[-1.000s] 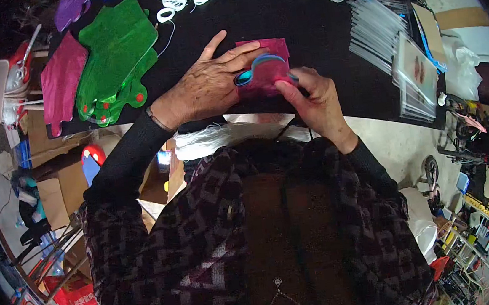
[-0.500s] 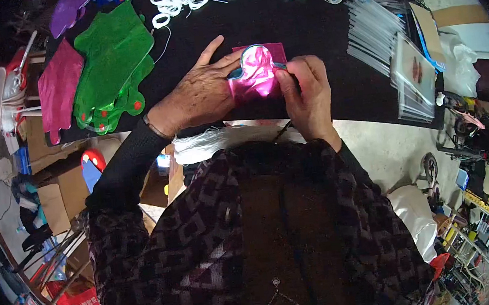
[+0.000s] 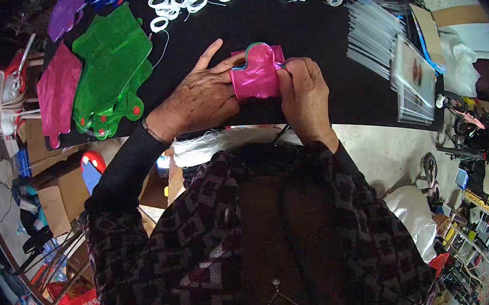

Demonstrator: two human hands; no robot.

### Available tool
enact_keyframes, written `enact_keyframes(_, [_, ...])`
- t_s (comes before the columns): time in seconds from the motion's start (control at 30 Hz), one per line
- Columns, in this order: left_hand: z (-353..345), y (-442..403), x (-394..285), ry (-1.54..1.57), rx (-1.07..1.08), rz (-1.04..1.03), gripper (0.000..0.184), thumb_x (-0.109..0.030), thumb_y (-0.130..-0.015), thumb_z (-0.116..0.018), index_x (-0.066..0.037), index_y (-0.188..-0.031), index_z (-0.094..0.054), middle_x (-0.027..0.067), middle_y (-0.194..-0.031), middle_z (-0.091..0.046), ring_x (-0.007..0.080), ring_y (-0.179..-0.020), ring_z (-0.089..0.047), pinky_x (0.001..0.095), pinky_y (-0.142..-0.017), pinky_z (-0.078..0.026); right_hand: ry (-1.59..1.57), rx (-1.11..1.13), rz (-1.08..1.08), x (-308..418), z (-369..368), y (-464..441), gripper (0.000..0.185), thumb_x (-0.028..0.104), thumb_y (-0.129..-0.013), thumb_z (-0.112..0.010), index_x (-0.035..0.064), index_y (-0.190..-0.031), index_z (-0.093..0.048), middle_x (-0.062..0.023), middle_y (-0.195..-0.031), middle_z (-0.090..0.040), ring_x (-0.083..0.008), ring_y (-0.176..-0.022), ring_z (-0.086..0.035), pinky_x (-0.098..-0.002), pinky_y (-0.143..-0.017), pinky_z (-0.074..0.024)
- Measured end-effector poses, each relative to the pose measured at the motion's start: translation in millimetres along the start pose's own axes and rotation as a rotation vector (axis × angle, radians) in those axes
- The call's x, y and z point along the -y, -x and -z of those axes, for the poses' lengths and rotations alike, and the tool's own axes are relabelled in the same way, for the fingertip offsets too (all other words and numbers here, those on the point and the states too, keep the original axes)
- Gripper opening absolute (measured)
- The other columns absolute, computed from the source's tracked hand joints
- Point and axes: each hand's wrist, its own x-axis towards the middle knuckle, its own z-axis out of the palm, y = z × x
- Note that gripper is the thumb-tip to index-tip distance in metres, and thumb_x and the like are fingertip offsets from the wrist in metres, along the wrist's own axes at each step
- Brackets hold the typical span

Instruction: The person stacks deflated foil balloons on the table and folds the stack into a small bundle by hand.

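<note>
A pink shiny foil piece (image 3: 256, 80), folded, with a rounded tab at its top edged in blue-green, lies on the black table in front of me. My left hand (image 3: 197, 95) rests flat at its left side, fingers spread, with the fingertips on the foil's left edge. At the foil's right edge my right hand (image 3: 304, 89) pinches it between thumb and bent fingers.
Green foil pieces (image 3: 112, 59) and a pink one (image 3: 60, 91) lie at the left. White ribbon rolls (image 3: 196, 3) line the back. Clear plastic sticks (image 3: 372, 32) and flat plastic packets (image 3: 415, 84) are at the right. White strings (image 3: 214, 147) hang at the front edge.
The blue-edged flap, raised and curved a second ago, now lies flatter over the pink foil. My right hand has shifted slightly left and turned more upright, still pinching the edge.
</note>
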Motion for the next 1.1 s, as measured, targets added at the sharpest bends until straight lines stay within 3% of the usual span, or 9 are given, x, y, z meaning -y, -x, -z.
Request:
enact_keyframes(0.57, [-1.7,-3.4,-4.0,-0.089,-0.003,0.006,0.036,-0.024,-0.091,-0.060,-0.017,-0.126,-0.066,0.0036,-0.145,-0.060,0.0213,-0.154,-0.030,0.0535,-0.130,-0.007,0.108,-0.012,0.080,-0.9,-0.7,-4.9,0.009,-0.001,-0.088,-0.066,0.0035,-0.092,-0.059,-0.0131,-0.092,-0.062,-0.0288,-0.074,-0.061,-0.0391,-0.066,-0.0510])
enact_keyframes(0.9, [-7.0,-3.6,-2.2,-0.078,-0.027,-0.001,0.039,-0.024,-0.090,-0.061,-0.016,-0.128,-0.065,0.0042,-0.148,-0.058,0.0229,-0.155,-0.029,0.0525,-0.130,-0.007,-0.109,-0.077,0.074,-8.1,-3.7,-2.8,0.008,0.001,-0.090,-0.068,0.0039,-0.095,-0.061,-0.0112,-0.095,-0.063,-0.0233,-0.073,-0.059,-0.0343,-0.065,-0.0489])
enact_keyframes(1.1, [-0.2,-1.8,-1.7,-0.039,0.017,0.009,0.041,-0.023,-0.089,-0.060,-0.016,-0.130,-0.065,0.0056,-0.151,-0.056,0.0237,-0.155,-0.029,0.0527,-0.130,-0.006,-0.088,0.026,-0.032,-2.8,0.9,-1.4,0.010,0.002,-0.091,-0.069,0.0045,-0.098,-0.064,-0.0091,-0.092,-0.066,-0.0209,-0.070,-0.058,-0.0334,-0.063,-0.0480])
